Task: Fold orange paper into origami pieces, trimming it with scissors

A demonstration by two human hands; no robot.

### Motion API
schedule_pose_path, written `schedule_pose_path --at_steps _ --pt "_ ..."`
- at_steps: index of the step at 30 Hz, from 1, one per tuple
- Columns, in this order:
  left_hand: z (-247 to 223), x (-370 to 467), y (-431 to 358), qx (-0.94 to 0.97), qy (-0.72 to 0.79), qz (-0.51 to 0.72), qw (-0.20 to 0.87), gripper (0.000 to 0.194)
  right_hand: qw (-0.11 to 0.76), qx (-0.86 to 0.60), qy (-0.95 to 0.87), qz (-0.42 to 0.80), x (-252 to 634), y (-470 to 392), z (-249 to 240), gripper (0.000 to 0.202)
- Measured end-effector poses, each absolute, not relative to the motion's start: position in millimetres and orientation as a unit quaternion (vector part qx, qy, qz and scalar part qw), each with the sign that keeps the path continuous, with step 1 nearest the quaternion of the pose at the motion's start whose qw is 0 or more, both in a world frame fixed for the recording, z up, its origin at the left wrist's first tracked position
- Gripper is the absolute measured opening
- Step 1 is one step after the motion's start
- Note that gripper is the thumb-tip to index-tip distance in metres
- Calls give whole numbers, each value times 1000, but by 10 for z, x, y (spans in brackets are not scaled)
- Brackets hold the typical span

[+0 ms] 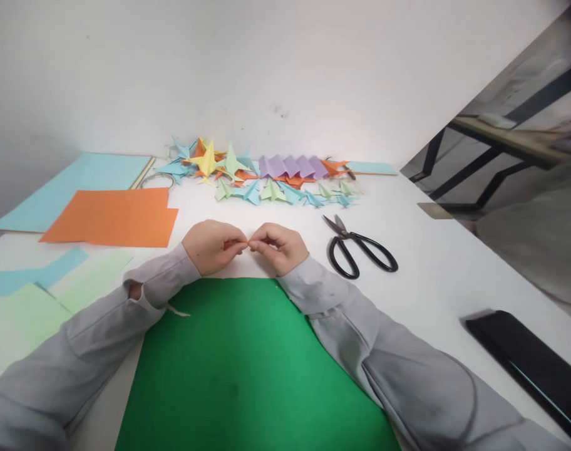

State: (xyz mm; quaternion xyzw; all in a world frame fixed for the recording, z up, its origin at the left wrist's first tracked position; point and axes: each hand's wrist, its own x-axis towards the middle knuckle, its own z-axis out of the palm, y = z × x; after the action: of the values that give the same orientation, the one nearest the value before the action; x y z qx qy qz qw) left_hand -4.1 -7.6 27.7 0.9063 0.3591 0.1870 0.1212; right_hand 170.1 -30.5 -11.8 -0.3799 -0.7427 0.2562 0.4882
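Observation:
My left hand (214,248) and my right hand (282,247) meet fingertip to fingertip over the table, just beyond the far edge of a green sheet (248,363). Thumb and forefinger are pinched together on both. A tiny orange speck shows between the tips, too small to name. To the right of my right hand lie black-handled scissors (344,233), blades parted and pointing away from me. Orange paper (121,216) rests on the table to the left of my left hand.
Along the wall sit several folded paper figures (208,160) and a purple pleated strip (292,166). Blue sheets (79,181) are stacked at the back left, with green paper pieces (32,310) nearer me. A black, phone-like object (524,363) lies near the table's right edge.

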Motion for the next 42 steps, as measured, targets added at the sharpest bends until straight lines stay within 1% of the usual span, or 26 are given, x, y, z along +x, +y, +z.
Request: schedule_pose_path --at_steps 4,8,13,17,22,26,29,34,38,40,42 --pt "282 -69 -45 906 359 193 112 22 503 -400 -702 307 1714 -297 -130 9" --pt "271 -86 -23 904 362 198 114 23 511 -400 -693 314 1712 -293 -146 9" --pt "282 -83 -20 901 347 220 137 27 519 -401 -694 296 1720 -294 -154 12" --pt "315 -91 -25 901 345 205 163 24 501 -397 -719 273 1729 -304 -142 12" --pt "318 -93 -28 908 359 178 121 23 496 -382 -744 233 1705 -335 -127 10" --pt "305 -91 -35 921 350 150 84 23 467 -344 -794 184 1691 -328 -146 12" --pt "299 -91 -39 926 340 144 81 22 455 -330 -812 159 1688 -320 -153 15" --pt "307 -94 -25 921 324 170 136 24 464 -344 -804 141 1681 -337 -128 15" --pt "346 -113 -6 902 349 199 159 26 482 -385 -765 185 1690 -350 -114 13" --pt "373 -123 -4 883 364 191 227 23 480 -408 -737 246 1691 -359 -110 12" --pt "401 -127 -7 850 379 158 331 20 472 -422 -698 334 1684 -368 -104 12"
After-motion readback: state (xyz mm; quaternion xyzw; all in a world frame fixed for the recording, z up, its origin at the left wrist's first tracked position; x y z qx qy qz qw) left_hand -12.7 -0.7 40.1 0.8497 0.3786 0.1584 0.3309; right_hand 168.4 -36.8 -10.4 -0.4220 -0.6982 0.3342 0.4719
